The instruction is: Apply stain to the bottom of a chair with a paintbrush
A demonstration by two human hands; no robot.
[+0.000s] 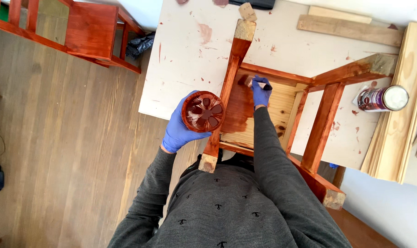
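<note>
I see blue disposable gloves on my left hand [178, 131] and right hand [261, 94], and dark grey sweater sleeves with small black motifs.

The upturned wooden chair [282, 115] showed glossy red-brown stain on its legs and rails, while part of its seat underside was still bare, pale, matt pine. Both hands [178, 131] [261, 94] wore smooth blue rubbery gloves. The white tabletop [190, 55] looked matt and smeared with stain, the metal can [383, 98] shiny, the sweater [217, 211] soft grey knit.
</note>
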